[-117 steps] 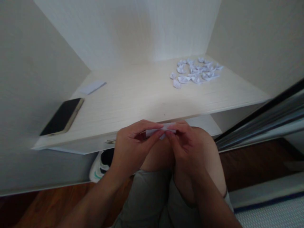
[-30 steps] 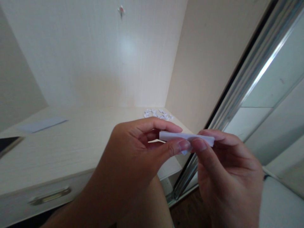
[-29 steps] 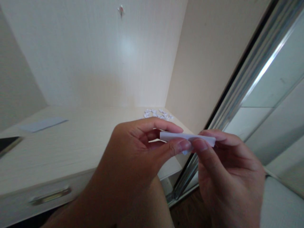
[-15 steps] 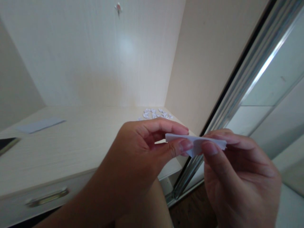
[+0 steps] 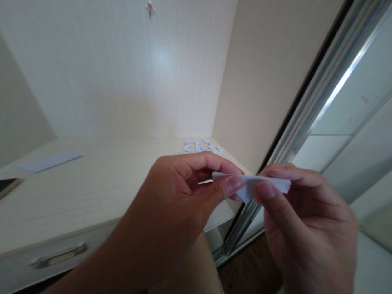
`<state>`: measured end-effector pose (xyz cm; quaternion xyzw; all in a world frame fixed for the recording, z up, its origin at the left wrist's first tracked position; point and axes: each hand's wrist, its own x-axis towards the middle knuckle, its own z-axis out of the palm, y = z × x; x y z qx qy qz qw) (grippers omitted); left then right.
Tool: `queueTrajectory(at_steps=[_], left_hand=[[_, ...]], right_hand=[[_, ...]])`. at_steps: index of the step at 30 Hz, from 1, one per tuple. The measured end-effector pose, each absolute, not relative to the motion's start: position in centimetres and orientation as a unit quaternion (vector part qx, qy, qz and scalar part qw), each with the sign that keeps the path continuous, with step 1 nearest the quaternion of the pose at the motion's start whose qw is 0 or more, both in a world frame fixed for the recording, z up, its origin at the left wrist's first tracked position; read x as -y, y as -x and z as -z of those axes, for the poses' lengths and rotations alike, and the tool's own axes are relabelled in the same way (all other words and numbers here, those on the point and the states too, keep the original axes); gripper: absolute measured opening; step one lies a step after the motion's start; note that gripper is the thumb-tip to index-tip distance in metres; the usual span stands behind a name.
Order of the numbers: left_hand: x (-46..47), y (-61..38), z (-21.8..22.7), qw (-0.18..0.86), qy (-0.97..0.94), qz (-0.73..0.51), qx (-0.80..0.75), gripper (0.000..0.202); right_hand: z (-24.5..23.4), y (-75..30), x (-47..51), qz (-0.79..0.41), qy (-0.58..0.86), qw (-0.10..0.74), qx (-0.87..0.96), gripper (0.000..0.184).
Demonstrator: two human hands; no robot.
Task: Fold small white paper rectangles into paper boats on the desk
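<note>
A small piece of folded white paper (image 5: 249, 188) is held up between my two hands, its long edge nearly level and a pointed fold hanging below the middle. My left hand (image 5: 190, 192) pinches its left part, thumb in front and fingers behind. On the right part, my right hand (image 5: 306, 212) grips the paper in the same way, its thumb close to the middle. The fingers hide some of the folds.
Several small folded white paper pieces (image 5: 202, 146) lie at the shelf's back right corner. A flat white paper strip (image 5: 50, 161) rests at the left of the shelf (image 5: 101, 179). Below is a drawer handle (image 5: 59, 256); a metal door track (image 5: 318, 102) runs along the right.
Both thumbs have shifted slightly left along the paper, and more of its lower point shows. The hold of both hands stays the same, and the view has moved a little.
</note>
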<state>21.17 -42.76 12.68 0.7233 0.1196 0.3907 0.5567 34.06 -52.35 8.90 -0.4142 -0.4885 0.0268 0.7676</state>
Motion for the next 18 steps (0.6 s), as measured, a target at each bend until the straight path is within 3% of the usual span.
queueTrajectory(at_steps=[5,12,18], left_hand=[[42.8,-20.9,-12.2,0.499,-0.752,-0.417,-0.107,0.011],[42.5,-20.5,-11.9,0.308,-0.821,-0.475,-0.081,0.016],[42.3,-19.5,-12.1,0.279,-0.833,-0.468,-0.093,0.014]], right_hand=[[-9.2,-34.1,52.3,0.019,0.433,0.740,0.515,0.025],[-9.6,-34.2,53.3,0.170,0.486,0.624,0.589,0.034],[-9.5,-34.2,53.9,0.185,0.483,0.594,0.616,0.037]])
